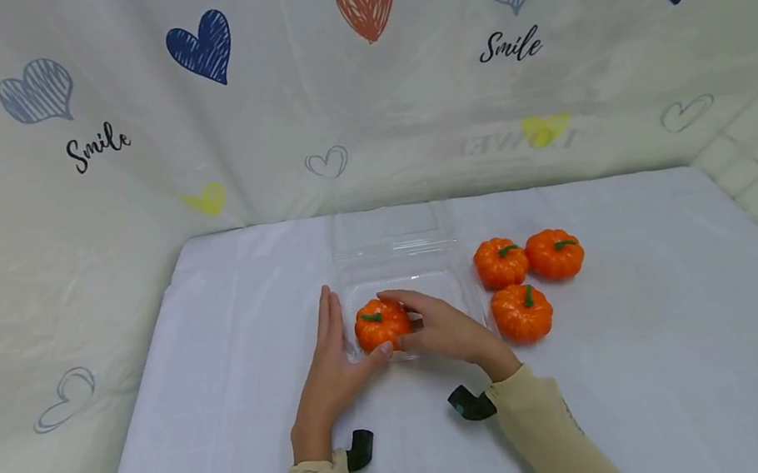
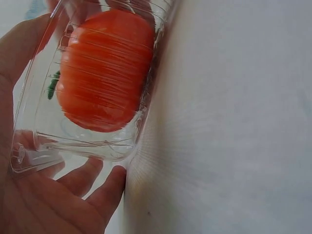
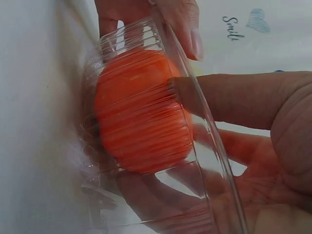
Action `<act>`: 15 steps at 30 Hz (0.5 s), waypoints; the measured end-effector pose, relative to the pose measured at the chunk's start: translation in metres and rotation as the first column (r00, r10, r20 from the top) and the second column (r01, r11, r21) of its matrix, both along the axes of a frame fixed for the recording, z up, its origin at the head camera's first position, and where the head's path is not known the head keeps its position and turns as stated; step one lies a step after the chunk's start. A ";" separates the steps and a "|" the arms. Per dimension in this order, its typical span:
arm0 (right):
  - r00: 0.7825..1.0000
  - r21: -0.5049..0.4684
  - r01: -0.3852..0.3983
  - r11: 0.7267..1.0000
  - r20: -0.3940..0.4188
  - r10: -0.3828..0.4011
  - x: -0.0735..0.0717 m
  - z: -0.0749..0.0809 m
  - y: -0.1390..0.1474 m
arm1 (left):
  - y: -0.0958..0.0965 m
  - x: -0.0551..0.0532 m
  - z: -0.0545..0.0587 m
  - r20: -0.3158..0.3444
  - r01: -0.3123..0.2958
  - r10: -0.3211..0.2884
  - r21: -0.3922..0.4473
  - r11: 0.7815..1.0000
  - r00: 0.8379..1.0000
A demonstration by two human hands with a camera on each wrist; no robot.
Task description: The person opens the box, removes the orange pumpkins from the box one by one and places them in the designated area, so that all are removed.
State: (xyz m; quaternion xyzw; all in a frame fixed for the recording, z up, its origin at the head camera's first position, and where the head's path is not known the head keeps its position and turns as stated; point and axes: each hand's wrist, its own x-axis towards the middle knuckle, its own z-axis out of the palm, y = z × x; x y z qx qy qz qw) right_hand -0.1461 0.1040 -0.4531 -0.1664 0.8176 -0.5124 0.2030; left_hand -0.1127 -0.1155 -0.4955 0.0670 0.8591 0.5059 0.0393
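A small orange pumpkin (image 1: 381, 327) with a green stem sits inside a clear plastic clamshell box (image 1: 433, 282), in its front left part. My right hand (image 1: 445, 330) reaches over the box and holds the pumpkin, fingers behind it and thumb at its front. In the right wrist view, the thumb touches the pumpkin (image 3: 146, 112), which shows through the ribbed wall. My left hand (image 1: 333, 371) rests along the box's left side with straight fingers, its thumb stretched along the front rim. The left wrist view shows its fingertips outside the box wall, low by the table.
Three more orange pumpkins, one at front (image 1: 522, 314), one behind it (image 1: 500, 262) and one to the right (image 1: 556, 254), stand right of the box. The box's lid (image 1: 388, 228) lies back towards the wall. A white cloth covers the table (image 1: 668, 321).
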 end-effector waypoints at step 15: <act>0.985 0.028 0.123 0.992 -0.128 -0.118 0.003 -0.001 -0.005 | -0.001 0.000 0.000 0.002 0.005 -0.005 -0.019 1.000 1.000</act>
